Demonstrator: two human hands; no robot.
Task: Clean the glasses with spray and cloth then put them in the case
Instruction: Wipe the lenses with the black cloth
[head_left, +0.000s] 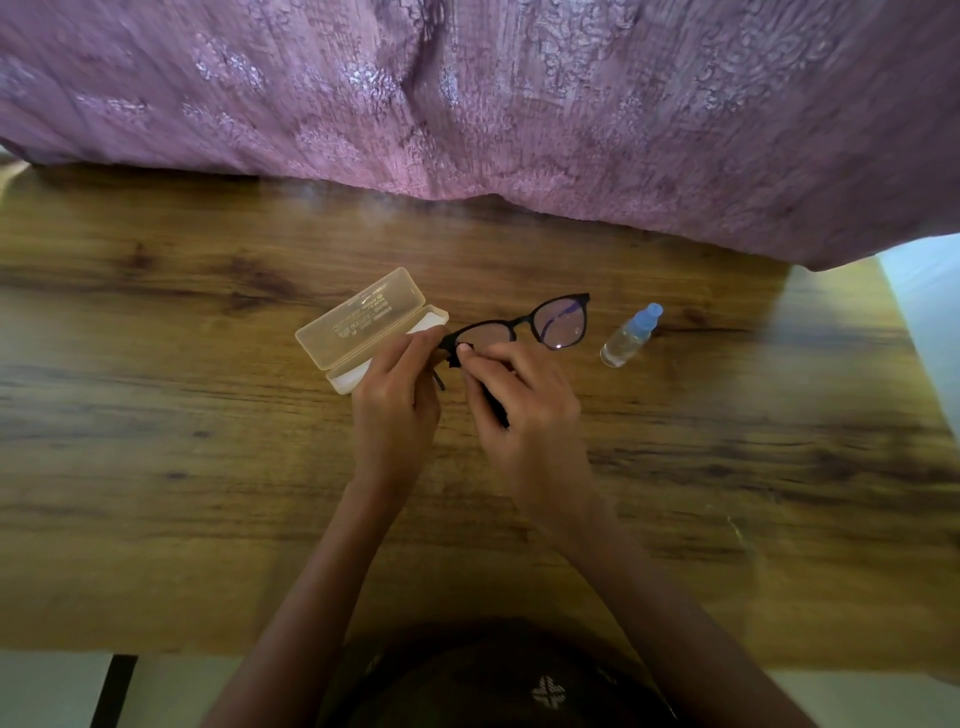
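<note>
Black-framed glasses (540, 323) hang just above the wooden table (208, 441), lenses facing away from me. My left hand (397, 400) pinches the frame's left end at the hinge. My right hand (519, 410) grips the same end, thumb on the frame, with a folded black temple arm running under its fingers. A translucent yellowish case (363, 325) lies open just left of the hands, lid tilted back. A small clear spray bottle (631, 335) with a blue cap lies on its side to the right of the glasses. No cloth is visible.
A purple patterned curtain (519, 104) hangs along the table's far edge. The table's near edge runs just above my lap, and its right edge shows at the far right.
</note>
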